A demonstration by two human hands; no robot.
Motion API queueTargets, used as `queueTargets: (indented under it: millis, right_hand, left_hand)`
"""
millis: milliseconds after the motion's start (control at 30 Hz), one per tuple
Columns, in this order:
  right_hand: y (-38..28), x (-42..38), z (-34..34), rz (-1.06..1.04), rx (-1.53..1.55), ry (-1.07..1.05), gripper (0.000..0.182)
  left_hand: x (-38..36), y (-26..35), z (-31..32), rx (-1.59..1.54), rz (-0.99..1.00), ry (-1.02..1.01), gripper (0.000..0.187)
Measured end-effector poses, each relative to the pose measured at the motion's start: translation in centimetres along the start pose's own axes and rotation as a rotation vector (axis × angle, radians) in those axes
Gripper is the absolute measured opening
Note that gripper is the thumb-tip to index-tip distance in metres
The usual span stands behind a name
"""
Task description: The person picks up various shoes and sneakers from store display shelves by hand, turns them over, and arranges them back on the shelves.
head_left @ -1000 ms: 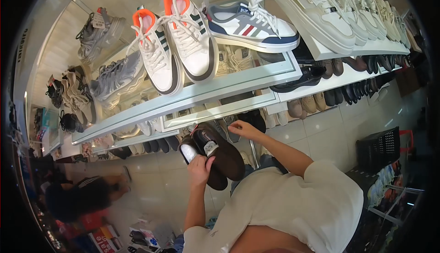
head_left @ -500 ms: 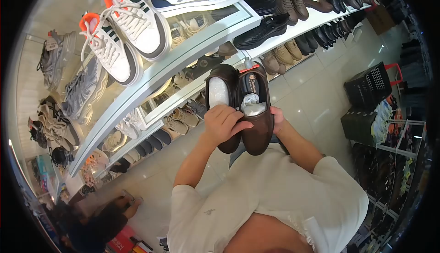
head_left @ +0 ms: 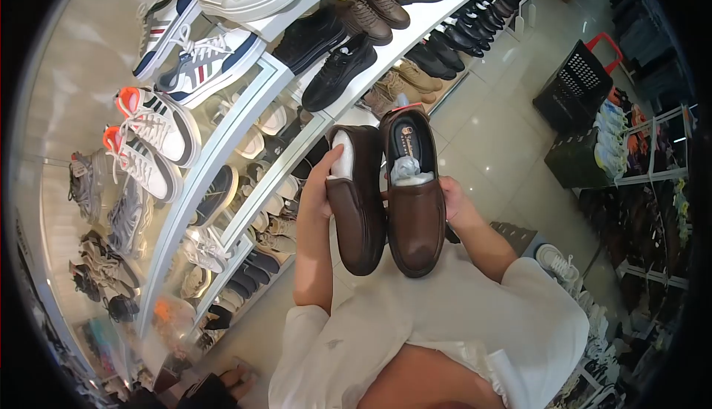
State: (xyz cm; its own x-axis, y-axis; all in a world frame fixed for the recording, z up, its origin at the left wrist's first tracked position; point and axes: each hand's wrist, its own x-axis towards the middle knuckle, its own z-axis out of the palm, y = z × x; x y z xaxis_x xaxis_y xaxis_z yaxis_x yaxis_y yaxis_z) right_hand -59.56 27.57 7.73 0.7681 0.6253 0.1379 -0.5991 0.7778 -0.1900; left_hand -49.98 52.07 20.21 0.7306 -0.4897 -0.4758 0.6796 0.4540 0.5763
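Observation:
Two brown leather slip-on loafers are held up in front of my chest, toes pointing towards me. My left hand (head_left: 317, 183) grips the outer side of the left loafer (head_left: 357, 223), its thumb at the opening by the white stuffing. Around the outer side of the right loafer (head_left: 417, 223), my right hand (head_left: 455, 200) is closed; part of its fingers is hidden beneath the shoe. Crumpled white paper (head_left: 409, 172) fills the right loafer ahead of its dark, printed insole. A reddish tag shows at its heel.
Curved glass shelves (head_left: 204, 168) with sneakers run along the left. Black shoes (head_left: 340, 71) stand on a white shelf ahead. To the right are a black basket (head_left: 575, 83) with a red handle and a rack of shoes. Another person's hand (head_left: 239, 379) shows at lower left.
My left hand has moved from across the loafers' middle to the left loafer's outer side. The loafers now sit slightly apart and nearer me. The view has turned, shifting the shelves leftward.

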Motion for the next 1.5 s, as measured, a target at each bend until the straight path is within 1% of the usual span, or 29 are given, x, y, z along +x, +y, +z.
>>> queueTargets:
  millis: [33, 67, 100, 167, 267, 300, 333, 367, 400, 467, 500, 533, 700, 733, 800, 833, 867, 900, 933, 967, 1067, 1167, 1200, 1267, 1333, 1367, 1400, 1467, 1500]
  right_hand:
    - [-0.4, -0.8, 0.4, -0.010, -0.013, 0.031, 0.075]
    - [-1.2, -1.5, 0.9, -0.028, -0.022, 0.008, 0.077]
    - [-2.2, -1.7, 2.9, -0.048, -0.030, -0.016, 0.079]
    - [-4.4, -2.3, 5.9, -0.150, -0.058, -0.024, 0.082]
    - [-7.0, -6.0, 4.0, -0.270, -0.097, 0.088, 0.089]
    - [-7.8, -7.1, 4.2, -0.354, -0.084, 0.136, 0.091]
    - [-8.5, -8.2, 4.5, -0.437, -0.068, 0.186, 0.092]
    - [-9.2, -9.4, 4.8, -0.480, -0.076, 0.170, 0.082]
    - [-9.6, -10.7, 3.9, -0.489, -0.074, 0.167, 0.082]
    - [-9.7, -13.2, 1.8, -0.727, 0.163, 0.204, 0.068]
    - [-10.2, -13.7, 3.0, -0.765, 0.136, 0.209, 0.057]
    - [-10.5, -14.7, 3.2, -0.777, 0.137, 0.220, 0.057]
    - [-11.9, -17.7, 3.5, -0.876, 0.221, 0.280, 0.060]
    - [-12.3, -18.0, 3.7, -0.894, 0.220, 0.283, 0.060]
    - [-13.0, -18.7, 4.8, -0.914, 0.183, 0.480, 0.072]
    - [-13.7, -18.8, 5.5, -0.930, 0.179, 0.486, 0.072]
    - [-14.5, -18.9, 6.2, -0.874, 0.087, 0.427, 0.082]
    - [-15.1, -18.9, 6.5, -0.816, -0.006, 0.370, 0.093]
    - [-15.7, -19.4, 5.9, -0.829, -0.014, 0.380, 0.093]
    - [-16.6, -20.1, 4.7, -0.745, -0.072, 0.328, 0.098]
    - [-19.4, -20.6, 3.5, -0.625, -0.199, 0.269, 0.108]
    - [-22.4, -18.7, 3.7, -0.647, -0.175, 0.141, 0.108]
    - [-23.6, -18.2, 3.7, -0.631, -0.152, 0.096, 0.109]
    - [-26.3, -16.5, 3.6, -0.671, -0.169, 0.103, 0.110]
    - [-29.0, -15.0, 3.6, -0.718, -0.153, 0.107, 0.111]
    - [-30.4, -14.8, 3.2, -0.712, -0.340, 0.192, 0.118]
    - [-31.4, -14.4, 3.0, -0.716, -0.401, 0.229, 0.120]
    - [-33.4, -13.5, 2.6, -0.719, -0.522, 0.306, 0.124]
    - [-34.3, -13.1, 2.2, -0.727, -0.513, 0.291, 0.122]
  left_hand:
    - [0.3, -0.4, 1.0, -0.138, -0.045, 0.021, 0.043]
    - [0.2, -1.1, 2.3, -0.132, -0.041, 0.022, 0.043]
    - [-0.4, -2.1, 4.1, -0.085, 0.128, 0.004, 0.038]
    - [3.1, -3.7, 1.2, -0.345, 0.064, -0.038, 0.040]
    - [5.0, -5.3, 3.1, -0.307, 0.082, -0.170, 0.048]
    - [4.7, -6.4, 5.5, -0.405, 0.122, 0.064, 0.045]
    - [5.5, -7.4, 5.8, -0.395, 0.121, 0.068, 0.045]
    - [6.7, -8.4, 5.4, -0.433, 0.161, 0.037, 0.043]
    - [7.8, -9.1, 5.7, -0.474, 0.200, 0.003, 0.040]
    - [9.7, -10.3, 6.8, -0.551, 0.133, 0.031, 0.037]
    - [10.9, -10.9, 7.1, -0.639, 0.100, 0.080, 0.035]
    - [11.8, -11.6, 7.4, -0.727, 0.064, 0.132, 0.034]
    - [14.0, -13.0, 11.7, -0.500, 0.056, 0.225, 0.034]
    - [14.8, -12.8, 12.1, -0.506, 0.012, 0.136, 0.037]
    - [16.2, -12.9, 13.2, -0.508, -0.057, 0.054, 0.041]
    - [17.2, -12.7, 14.2, -0.355, 0.035, -0.087, 0.045]
    - [18.4, -12.5, 15.0, -0.205, 0.126, -0.226, 0.050]
    - [19.4, -11.8, 14.8, -0.156, 0.023, -0.334, 0.062]
    - [20.5, -11.2, 14.6, -0.096, -0.074, -0.443, 0.074]
    - [24.7, -12.0, 11.3, -0.121, -0.005, -0.403, 0.076]
    - [28.2, -10.1, 13.5, 0.089, -0.016, -0.574, 0.078]
    - [28.5, -7.2, 19.9, 0.357, 0.024, -0.766, 0.086]
    - [26.6, -5.8, 24.1, 0.337, -0.059, -0.725, 0.105]
    - [31.2, -4.6, 24.6, 0.617, 0.073, -0.948, 0.108]
    - [31.1, -3.3, 26.5, 0.964, 0.327, -0.933, 0.109]
    - [30.7, -2.8, 27.5, 1.202, 0.519, -0.880, 0.112]
    - [31.1, -2.2, 27.7, 1.332, 0.705, -0.882, 0.103]
    - [32.4, -1.2, 28.6, 1.386, 0.878, -0.875, 0.102]
    - [33.2, -0.7, 28.7, 1.384, 0.870, -0.887, 0.102]
